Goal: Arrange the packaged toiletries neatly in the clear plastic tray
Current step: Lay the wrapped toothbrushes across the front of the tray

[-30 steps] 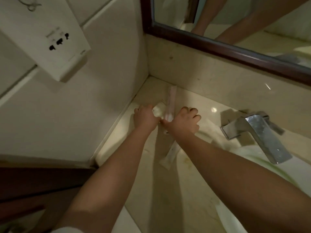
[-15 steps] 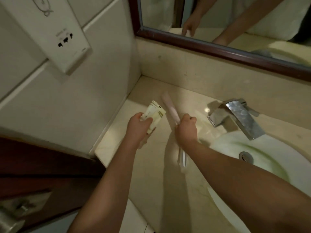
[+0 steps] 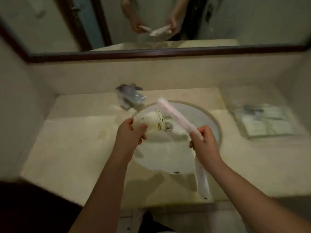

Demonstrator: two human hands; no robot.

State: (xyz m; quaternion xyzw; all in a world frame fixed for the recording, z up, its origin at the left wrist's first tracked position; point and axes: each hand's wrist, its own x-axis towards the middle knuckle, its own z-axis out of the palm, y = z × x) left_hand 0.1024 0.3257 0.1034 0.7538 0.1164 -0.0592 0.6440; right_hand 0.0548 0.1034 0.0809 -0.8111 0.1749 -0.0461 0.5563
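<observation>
My left hand (image 3: 130,133) grips small flat cream toiletry packets (image 3: 155,121) with dark print, held above the sink basin. In my right hand (image 3: 204,143) is a long pink-white packaged toothbrush (image 3: 175,116), slanting up to the left over the basin; a second long clear wrapper (image 3: 202,180) hangs down below that hand. The clear plastic tray (image 3: 262,121) sits on the counter at the far right, with some dark and pale items blurred inside it. Both hands are apart from the tray.
A white round sink basin (image 3: 178,158) fills the counter's middle, with a chrome faucet (image 3: 131,98) behind it on the left. A dark-framed mirror (image 3: 151,52) runs above the backsplash. The beige counter (image 3: 70,148) extends left to a wall.
The view swung right from the counter's left corner to the sink. Both hands lifted the packets off the left counter and carried them rightward over the basin. The tray has come into view.
</observation>
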